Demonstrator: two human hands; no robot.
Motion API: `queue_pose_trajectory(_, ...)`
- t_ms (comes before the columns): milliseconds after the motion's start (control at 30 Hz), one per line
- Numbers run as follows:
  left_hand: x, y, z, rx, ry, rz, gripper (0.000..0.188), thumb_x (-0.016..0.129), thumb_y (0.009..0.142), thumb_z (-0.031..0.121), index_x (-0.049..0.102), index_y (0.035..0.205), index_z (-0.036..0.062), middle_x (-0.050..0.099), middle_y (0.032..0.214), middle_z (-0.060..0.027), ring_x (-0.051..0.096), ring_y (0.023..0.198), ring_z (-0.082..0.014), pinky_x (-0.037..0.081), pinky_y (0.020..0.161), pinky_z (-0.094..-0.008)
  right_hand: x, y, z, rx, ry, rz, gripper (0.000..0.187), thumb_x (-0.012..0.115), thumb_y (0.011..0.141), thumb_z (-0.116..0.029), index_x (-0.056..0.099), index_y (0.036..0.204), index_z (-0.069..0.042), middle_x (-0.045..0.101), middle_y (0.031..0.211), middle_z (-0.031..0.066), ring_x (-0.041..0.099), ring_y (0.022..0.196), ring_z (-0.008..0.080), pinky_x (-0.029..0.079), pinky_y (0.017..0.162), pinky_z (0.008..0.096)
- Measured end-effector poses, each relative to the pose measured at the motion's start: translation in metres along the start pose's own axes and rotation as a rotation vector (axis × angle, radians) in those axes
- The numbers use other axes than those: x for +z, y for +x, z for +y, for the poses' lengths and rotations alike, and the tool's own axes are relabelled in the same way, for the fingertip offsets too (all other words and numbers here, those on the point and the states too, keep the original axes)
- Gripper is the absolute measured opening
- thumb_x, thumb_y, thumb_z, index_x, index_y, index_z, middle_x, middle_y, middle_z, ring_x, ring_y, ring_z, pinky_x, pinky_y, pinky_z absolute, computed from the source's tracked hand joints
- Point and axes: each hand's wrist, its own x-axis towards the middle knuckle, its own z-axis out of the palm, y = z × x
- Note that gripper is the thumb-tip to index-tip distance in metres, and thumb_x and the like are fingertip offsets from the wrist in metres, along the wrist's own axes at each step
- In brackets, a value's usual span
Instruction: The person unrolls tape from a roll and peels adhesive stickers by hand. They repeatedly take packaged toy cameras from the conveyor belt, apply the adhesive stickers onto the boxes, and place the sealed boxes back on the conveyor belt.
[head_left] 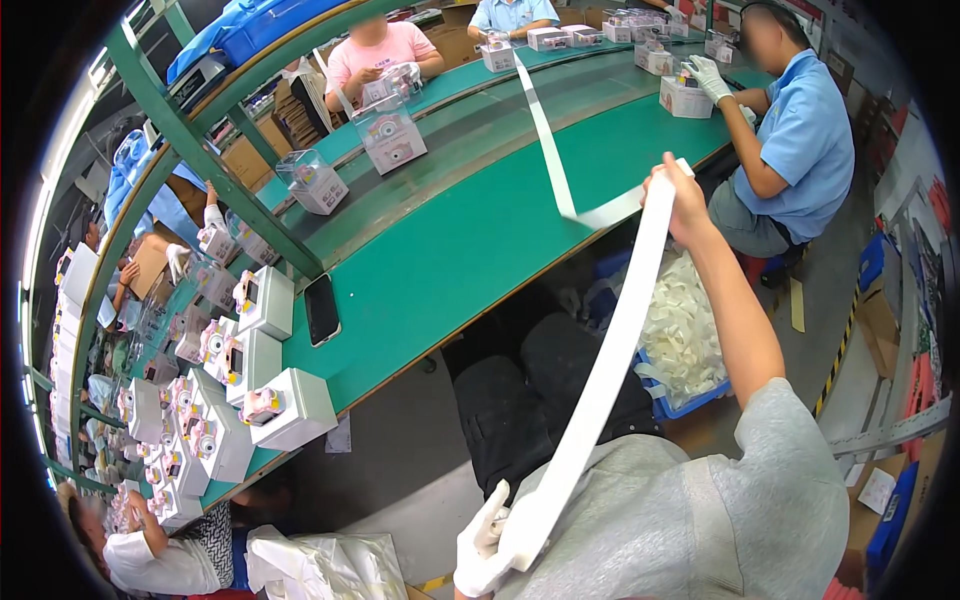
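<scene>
White strip (610, 350) stretched taut above the lap: right hand (680, 195) pinches its top end, gloved left hand (490, 550) clamps the bottom. Mid-pull, it looks; next likely calls for laying it on the green counter (450, 260).

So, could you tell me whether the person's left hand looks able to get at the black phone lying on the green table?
Probably not as things stand: the left hand is low by the lap, gripping the white strip, which the right hand also holds. The black phone lies uncovered on the green table.
</scene>
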Motion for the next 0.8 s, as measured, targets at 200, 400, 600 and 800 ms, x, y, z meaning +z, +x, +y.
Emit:
queue_pose_trajectory(200,0.000,0.009,0.005,-0.025,0.046,0.027,0.110,0.089,0.072,0.043,0.036,0.151,-0.0121,0.064,0.104,-0.0120,0.061,0.094,-0.0171,0.048,0.087,-0.0304,0.032,-0.120,0.075,0.596,-0.108,-0.728,0.095,0.017,0.094,-0.083,0.064,0.127,-0.007,0.069,0.127,0.0114,0.064,0.120,0.0266,0.046,0.105,0.0431)
queue_pose_trajectory(400,-0.002,0.026,0.019,-0.052,0.007,-0.088,0.102,0.085,0.078,0.028,0.029,0.154,-0.0102,0.066,0.110,-0.0175,0.066,0.098,-0.0244,0.052,0.088,-0.0347,0.078,-0.215,0.120,0.329,-0.298,-1.240,0.054,0.055,0.104,-0.042,0.059,0.133,0.003,0.062,0.136,0.0142,0.056,0.127,0.0275,0.041,0.110,0.0384)
queue_pose_trajectory(600,-0.004,0.032,0.019,-0.099,0.028,-0.109,0.098,0.086,0.076,0.022,0.034,0.153,-0.0110,0.065,0.108,-0.0134,0.063,0.099,-0.0186,0.048,0.090,-0.0315,0.120,-0.246,0.089,0.373,-0.023,-0.983,0.039,0.059,0.104,-0.032,0.066,0.118,0.003,0.069,0.113,0.0094,0.062,0.110,0.0164,0.048,0.097,0.0341)
queue_pose_trajectory(800,-0.013,0.032,0.014,-0.084,0.016,-0.105,0.094,0.083,0.080,0.013,0.030,0.154,-0.0107,0.066,0.112,-0.0162,0.062,0.103,-0.0190,0.046,0.096,-0.0330,0.095,-0.144,0.054,-0.034,-0.443,-0.446,0.029,0.061,0.102,-0.022,0.068,0.081,-0.003,0.063,0.072,-0.0004,0.055,0.068,0.0070,0.045,0.062,0.0281)
